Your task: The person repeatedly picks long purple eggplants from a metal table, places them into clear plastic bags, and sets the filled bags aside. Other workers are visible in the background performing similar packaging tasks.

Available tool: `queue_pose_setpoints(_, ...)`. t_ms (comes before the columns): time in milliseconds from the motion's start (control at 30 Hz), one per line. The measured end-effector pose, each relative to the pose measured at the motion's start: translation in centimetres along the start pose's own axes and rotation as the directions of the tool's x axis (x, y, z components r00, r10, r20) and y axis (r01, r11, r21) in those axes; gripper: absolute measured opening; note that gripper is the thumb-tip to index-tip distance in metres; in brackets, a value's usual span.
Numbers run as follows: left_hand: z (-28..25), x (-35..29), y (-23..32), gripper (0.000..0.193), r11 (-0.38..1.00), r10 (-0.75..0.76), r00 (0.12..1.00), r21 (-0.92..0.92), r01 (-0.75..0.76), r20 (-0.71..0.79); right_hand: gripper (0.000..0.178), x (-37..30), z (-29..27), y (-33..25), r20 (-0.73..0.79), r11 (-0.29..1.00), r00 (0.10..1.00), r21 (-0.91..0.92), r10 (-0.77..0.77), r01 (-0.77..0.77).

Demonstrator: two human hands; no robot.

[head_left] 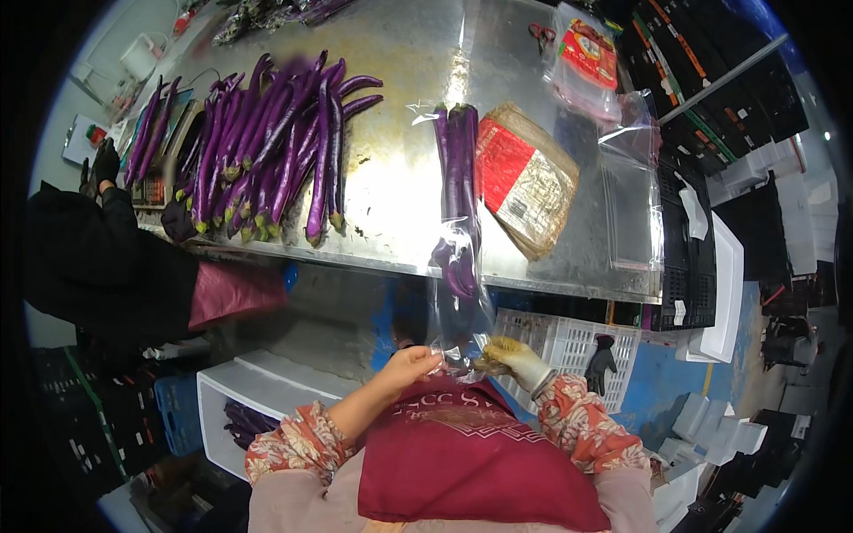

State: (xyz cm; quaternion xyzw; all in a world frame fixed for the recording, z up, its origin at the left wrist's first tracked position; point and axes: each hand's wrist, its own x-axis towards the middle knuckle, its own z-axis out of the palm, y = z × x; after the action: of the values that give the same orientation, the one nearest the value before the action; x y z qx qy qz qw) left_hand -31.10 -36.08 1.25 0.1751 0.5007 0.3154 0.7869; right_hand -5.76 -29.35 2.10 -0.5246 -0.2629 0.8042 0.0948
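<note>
Head view, looking down over a steel surface [391,204]. Lower centre of the frame: the bare left hand [407,366] and the gloved right hand [514,357] meet at the open end of a clear plastic bag [458,266]. The left fingers [433,354] are pressed together, pinching the film; the right fingers [487,362] are curled shut on the same bunched end just beside them. The bag runs upward from the hands across the front edge of the surface and holds a bundle of long purple eggplants [457,178], whose upper part lies on the steel at frame centre while the lower part hangs over the edge.

Just right of the bundle lies a flat stack of bags with red and tan printed faces [526,178]. At upper right, a clear packet with a red label [588,55]; loose clear bags [633,191] lie along the right edge. At upper left, a loose heap of purple eggplants [267,151] fans out, its stem ends reaching the front edge. Bare steel shows between the heap and the bagged bundle.

Left edge: another person's dark sleeve [98,258]. Below the surface, a white crate [569,342] at centre right and a white box [258,400] at lower left.
</note>
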Motion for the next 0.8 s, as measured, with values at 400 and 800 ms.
queue_pose_setpoints(400,0.6,-1.4,-1.5,0.016,0.996,0.091,0.944,0.017,-0.091,-0.318,0.027,-2.5,-2.8,-1.3,0.266,0.983,0.964,-0.182,0.014,0.036)
queue_pose_setpoints(800,2.0,-1.5,-2.7,0.017,0.977,0.214,0.861,0.123,-0.177,-0.462,0.032,0.2,-3.4,-2.9,0.219,0.946,0.973,-0.325,0.068,0.007)
